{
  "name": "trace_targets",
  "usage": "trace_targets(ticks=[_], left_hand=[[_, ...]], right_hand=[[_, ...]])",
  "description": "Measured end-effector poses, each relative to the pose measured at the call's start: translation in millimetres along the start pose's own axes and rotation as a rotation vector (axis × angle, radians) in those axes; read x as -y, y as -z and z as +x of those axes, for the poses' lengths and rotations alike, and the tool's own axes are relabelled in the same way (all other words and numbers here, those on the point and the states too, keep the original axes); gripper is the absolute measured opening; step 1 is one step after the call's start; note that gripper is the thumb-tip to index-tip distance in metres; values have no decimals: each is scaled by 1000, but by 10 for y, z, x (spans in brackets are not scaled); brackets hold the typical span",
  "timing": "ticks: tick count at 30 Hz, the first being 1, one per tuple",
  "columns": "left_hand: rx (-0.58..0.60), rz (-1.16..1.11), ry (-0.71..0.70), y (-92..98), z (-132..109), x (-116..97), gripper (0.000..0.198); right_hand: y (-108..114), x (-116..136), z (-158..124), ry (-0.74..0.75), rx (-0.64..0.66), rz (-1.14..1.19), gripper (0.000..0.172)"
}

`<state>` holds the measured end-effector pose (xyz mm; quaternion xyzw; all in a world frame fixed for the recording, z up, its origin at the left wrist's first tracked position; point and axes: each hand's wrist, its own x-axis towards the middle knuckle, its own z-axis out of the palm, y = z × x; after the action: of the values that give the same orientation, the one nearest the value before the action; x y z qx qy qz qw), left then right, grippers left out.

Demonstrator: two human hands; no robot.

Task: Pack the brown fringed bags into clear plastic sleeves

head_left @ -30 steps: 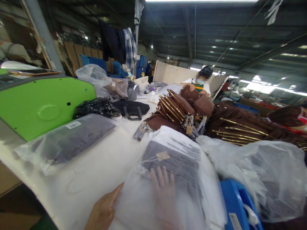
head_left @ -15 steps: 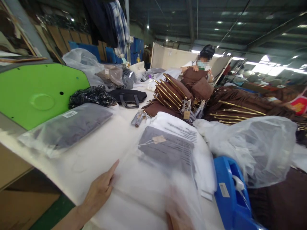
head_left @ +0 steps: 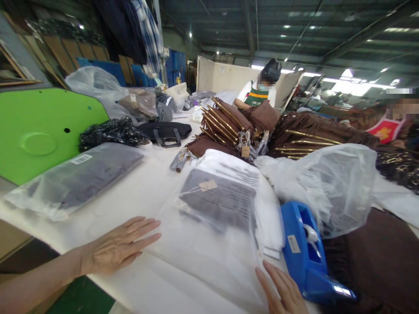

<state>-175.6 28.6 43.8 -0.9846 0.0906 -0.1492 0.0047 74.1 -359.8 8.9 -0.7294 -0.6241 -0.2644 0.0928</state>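
Note:
A grey bag with a tan tag (head_left: 216, 198) lies inside a clear plastic bag (head_left: 212, 248) on the white table (head_left: 147, 192). My left hand (head_left: 121, 244) rests flat with its fingers spread, at the left edge of the clear plastic. At the lower right edge of that plastic is my right hand (head_left: 281, 290), fingers apart and nothing held; its wrist is out of frame. A stack of printed white plastic bags (head_left: 270, 218) sits under and beside the bagged grey item.
On the left lie a packed dark item (head_left: 85, 179) and a green panel (head_left: 42, 131). A blue tape dispenser (head_left: 304, 248) stands right, near crumpled plastic (head_left: 340, 187). Brown fringed bags (head_left: 222, 126) are piled behind, with a person (head_left: 262, 89) beyond.
My left hand has turned flatter and spread its fingers. My right hand, blurred over the plastic before, has moved right to its edge. The view has shifted, and another person shows at far right.

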Motion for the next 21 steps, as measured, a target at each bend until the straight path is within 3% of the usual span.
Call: trace_targets(ticks=[4, 9, 13, 15, 18, 21], left_hand=[[151, 117, -227, 39, 122, 159, 62], [184, -17, -320, -131, 273, 241, 63], [231, -193, -299, -153, 239, 313, 63], [213, -248, -256, -146, 191, 339, 61], [171, -136, -185, -153, 165, 333, 63], [112, 34, -175, -187, 239, 301, 69]], right_hand=[[-50, -68, 222, 194, -46, 34, 48], [-31, -166, 191, 224, 83, 70, 39], [3, -202, 26, 159, 119, 70, 47], [-25, -176, -67, 43, 119, 65, 55], [-124, -116, -132, -155, 68, 81, 56], [-218, -88, -50, -178, 3, 99, 57]])
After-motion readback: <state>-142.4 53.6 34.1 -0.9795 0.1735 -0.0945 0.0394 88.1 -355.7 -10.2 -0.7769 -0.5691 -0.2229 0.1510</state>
